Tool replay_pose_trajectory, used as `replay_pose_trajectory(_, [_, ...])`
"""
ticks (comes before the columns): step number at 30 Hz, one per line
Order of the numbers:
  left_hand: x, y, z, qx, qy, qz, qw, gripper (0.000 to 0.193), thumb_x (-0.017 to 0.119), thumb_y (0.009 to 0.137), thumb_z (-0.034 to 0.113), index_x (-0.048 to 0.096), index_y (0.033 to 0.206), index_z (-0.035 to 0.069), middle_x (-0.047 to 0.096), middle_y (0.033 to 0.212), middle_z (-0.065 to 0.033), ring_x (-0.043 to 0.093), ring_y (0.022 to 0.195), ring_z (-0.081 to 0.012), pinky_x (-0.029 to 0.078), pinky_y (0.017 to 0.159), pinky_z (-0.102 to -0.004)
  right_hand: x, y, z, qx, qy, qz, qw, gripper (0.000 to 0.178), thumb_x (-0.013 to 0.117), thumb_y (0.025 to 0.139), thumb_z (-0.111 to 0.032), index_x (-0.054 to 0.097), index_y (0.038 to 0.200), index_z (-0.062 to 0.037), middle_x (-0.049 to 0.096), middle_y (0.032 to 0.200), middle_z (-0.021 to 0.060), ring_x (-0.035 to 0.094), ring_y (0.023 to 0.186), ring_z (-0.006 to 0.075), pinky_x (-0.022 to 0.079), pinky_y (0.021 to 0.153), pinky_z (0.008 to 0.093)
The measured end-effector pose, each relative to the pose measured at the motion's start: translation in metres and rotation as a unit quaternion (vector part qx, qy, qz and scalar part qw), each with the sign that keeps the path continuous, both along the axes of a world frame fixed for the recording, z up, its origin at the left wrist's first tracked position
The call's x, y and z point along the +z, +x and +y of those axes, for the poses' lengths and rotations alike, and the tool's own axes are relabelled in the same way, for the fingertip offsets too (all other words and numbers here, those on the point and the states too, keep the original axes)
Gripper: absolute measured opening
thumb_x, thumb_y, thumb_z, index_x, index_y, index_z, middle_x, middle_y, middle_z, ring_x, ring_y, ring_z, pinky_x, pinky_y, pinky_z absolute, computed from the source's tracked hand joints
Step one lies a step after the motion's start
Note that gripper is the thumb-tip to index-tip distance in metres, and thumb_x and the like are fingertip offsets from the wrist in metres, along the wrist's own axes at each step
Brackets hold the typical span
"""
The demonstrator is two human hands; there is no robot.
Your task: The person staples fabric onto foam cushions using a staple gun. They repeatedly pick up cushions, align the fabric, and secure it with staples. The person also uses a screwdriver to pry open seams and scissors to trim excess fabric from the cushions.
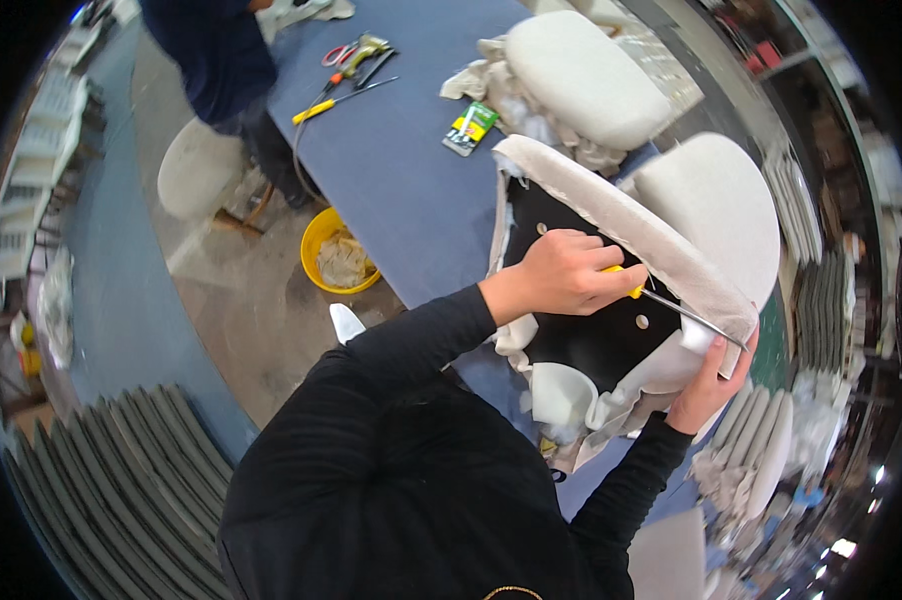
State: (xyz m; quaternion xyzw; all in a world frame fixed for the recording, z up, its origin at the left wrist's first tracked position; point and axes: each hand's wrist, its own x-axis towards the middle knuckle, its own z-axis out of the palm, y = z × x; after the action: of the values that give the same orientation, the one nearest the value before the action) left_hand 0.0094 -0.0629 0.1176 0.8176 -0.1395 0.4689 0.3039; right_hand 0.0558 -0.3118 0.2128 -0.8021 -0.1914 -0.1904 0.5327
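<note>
My left hand [571, 273] is closed around the yellow handle of a screwdriver [689, 316]. Its metal shaft runs to the right, and the tip reaches the corner of beige fabric near my right fingers. That fabric belongs to a chair panel [599, 352] lying on the table, whose black underside with round holes faces up. A beige padded edge [611, 208] wraps its far side, and loose fabric and white padding hang along the near side. My right hand [709, 385] grips the fabric at the right corner, fingers pressed against it.
A blue-grey table [401, 190] carries more padded cushions [586, 80], a green-yellow packet [470, 128], a second screwdriver [345, 100] and a staple gun [366, 55]. Beside it stand a yellow bucket [316, 250] and a person in dark clothes [211, 60]. Stacked grey panels [121, 480] sit lower left.
</note>
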Motion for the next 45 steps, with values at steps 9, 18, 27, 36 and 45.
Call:
replay_pose_trajectory(9, [-0.097,-0.072,0.049,0.263,-0.462,0.142,0.835,0.020,0.082,0.094,0.014,0.068,0.103,0.005,0.071,0.090,-0.0080,0.070,0.078,-0.0208,0.053,0.068,-0.0349,0.004,0.020,0.014,-0.004,-0.032,0.002,0.999,0.061,0.071,0.104,-0.026,0.055,0.155,0.0030,0.058,0.155,0.0187,0.058,0.136,0.0280,0.041,0.119,0.0390])
replay_pose_trajectory(18, [-0.213,-0.147,0.076,0.013,-0.890,0.090,0.446,0.016,0.067,0.106,0.015,0.051,0.108,0.014,0.058,0.087,-0.0031,0.060,0.067,-0.0177,0.054,0.062,-0.0331,0.013,-0.008,0.033,0.076,-0.049,-0.058,0.994,0.071,0.066,0.101,-0.035,0.051,0.156,0.0071,0.058,0.154,0.0217,0.056,0.141,0.0315,0.037,0.122,0.0421])
replay_pose_trajectory(27, [-0.227,-0.056,0.172,0.244,-0.357,0.328,0.839,0.033,0.078,0.093,0.018,0.071,0.123,0.006,0.074,0.122,-0.0113,0.069,0.116,-0.0267,0.054,0.100,-0.0407,0.005,-0.027,0.021,0.063,0.073,-0.031,0.995,0.089,0.044,0.105,-0.063,0.061,0.144,0.0156,0.067,0.141,0.0271,0.063,0.134,0.0328,0.043,0.117,0.0411])
replay_pose_trajectory(36, [0.120,-0.023,0.017,-0.310,-0.051,0.191,0.930,0.095,0.094,0.071,0.045,0.059,0.152,0.010,0.062,0.152,-0.0152,0.057,0.141,-0.0378,0.034,0.124,-0.0551,0.007,-0.058,0.013,0.021,0.163,-0.097,0.982,0.038,0.056,0.098,-0.021,0.078,0.113,0.0074,0.079,0.117,0.0253,0.075,0.115,0.0324,0.054,0.105,0.0409])
replay_pose_trajectory(45, [0.107,-0.002,-0.040,-0.217,0.001,0.131,0.967,0.055,0.075,0.089,0.016,0.072,0.144,0.016,0.069,0.148,-0.0075,0.062,0.135,-0.0281,0.031,0.117,-0.0476,0.019,-0.144,0.018,0.119,0.339,0.066,0.931,0.045,0.051,0.108,-0.033,0.069,0.086,0.0029,0.069,0.081,0.0145,0.060,0.072,0.0198,0.047,0.071,0.0322])
